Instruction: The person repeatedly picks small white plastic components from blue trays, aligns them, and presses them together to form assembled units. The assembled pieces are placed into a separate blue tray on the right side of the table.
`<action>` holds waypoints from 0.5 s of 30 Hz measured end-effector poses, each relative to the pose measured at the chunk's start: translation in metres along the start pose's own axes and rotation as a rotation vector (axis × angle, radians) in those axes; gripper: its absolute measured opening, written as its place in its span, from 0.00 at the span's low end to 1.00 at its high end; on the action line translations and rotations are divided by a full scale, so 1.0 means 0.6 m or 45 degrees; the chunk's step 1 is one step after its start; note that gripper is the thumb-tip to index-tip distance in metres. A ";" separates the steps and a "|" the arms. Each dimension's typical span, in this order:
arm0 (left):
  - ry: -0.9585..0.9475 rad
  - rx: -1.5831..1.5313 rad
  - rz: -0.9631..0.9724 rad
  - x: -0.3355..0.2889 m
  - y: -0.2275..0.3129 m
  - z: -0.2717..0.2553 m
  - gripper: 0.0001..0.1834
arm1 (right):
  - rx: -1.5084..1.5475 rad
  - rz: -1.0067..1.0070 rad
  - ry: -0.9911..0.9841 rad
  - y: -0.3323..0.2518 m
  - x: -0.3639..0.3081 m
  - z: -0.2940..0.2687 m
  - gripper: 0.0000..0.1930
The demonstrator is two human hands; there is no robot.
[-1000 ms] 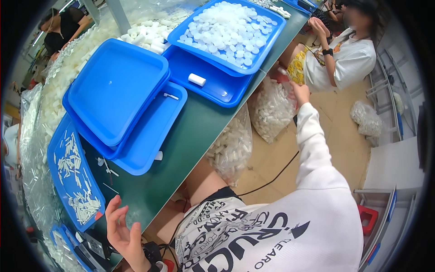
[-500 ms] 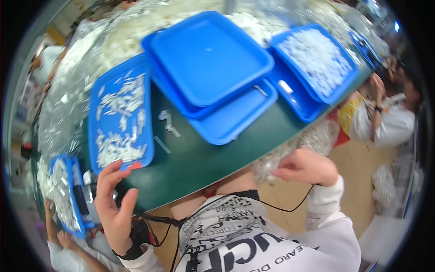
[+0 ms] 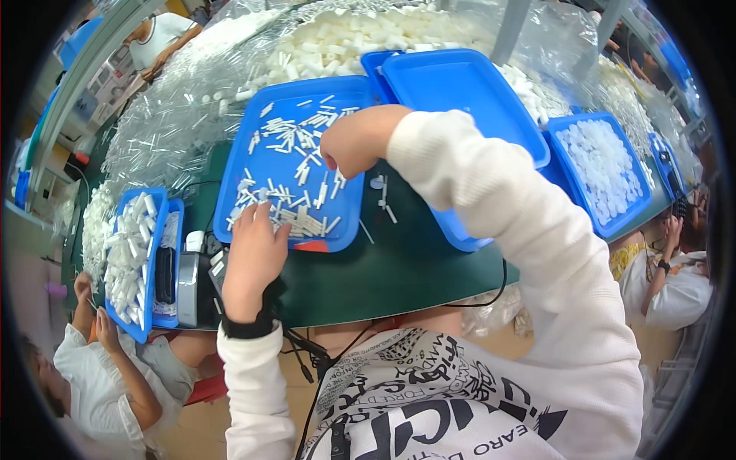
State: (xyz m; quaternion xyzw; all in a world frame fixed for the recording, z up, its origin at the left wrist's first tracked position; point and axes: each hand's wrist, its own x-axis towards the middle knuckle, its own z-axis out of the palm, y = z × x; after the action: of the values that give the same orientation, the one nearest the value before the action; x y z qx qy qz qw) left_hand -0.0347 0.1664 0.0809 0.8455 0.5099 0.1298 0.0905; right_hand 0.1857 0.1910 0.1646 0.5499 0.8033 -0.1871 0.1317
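Note:
A shallow blue tray [image 3: 349, 236] lies on the green table, scattered with many short thin white tubes [image 3: 285, 135]. My left hand [image 3: 257, 249] reaches over its near left corner. The fingers are stretched out and apart, their tips at the white pieces, and nothing shows in the grip. Over the tray's right side hangs my right hand [image 3: 359, 138], bent down at the wrist. Its fingers are curled together and mostly hidden behind the back of the hand, so whatever they hold cannot be made out. Several loose white bits [image 3: 382, 184] lie on the table beside the tray.
Stacked blue trays [image 3: 452, 77] stand to the right, partly behind my right sleeve. Farther right, a tray holds white pieces [image 3: 602, 165]. At left are a tray of larger white tubes [image 3: 132, 253] and a grey device [image 3: 188, 287]. Clear plastic bags [image 3: 180, 103] pile up behind. Co-workers sit at both sides.
Both hands have moved forward from the table's near side to over the tray of small tubes. My right arm has swung left across the table. The view has turned left.

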 end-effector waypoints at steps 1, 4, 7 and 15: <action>0.007 0.007 -0.040 0.011 -0.007 0.006 0.21 | -0.003 0.000 -0.004 0.000 0.025 0.008 0.18; -0.022 0.020 -0.096 0.045 -0.021 0.010 0.23 | -0.027 0.060 -0.008 0.000 0.071 0.016 0.16; -0.179 -0.123 -0.060 0.071 -0.046 0.016 0.22 | -0.143 0.221 0.056 -0.011 0.071 0.001 0.15; -0.006 -0.198 -0.050 0.075 -0.055 0.040 0.20 | -0.003 0.664 0.706 0.130 0.121 -0.070 0.14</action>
State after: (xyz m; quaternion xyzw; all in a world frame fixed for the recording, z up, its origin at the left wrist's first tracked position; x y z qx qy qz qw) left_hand -0.0348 0.2213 0.0542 0.8261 0.5145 0.1653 0.1597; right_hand 0.2319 0.2955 0.1599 0.7655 0.6416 0.0096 -0.0467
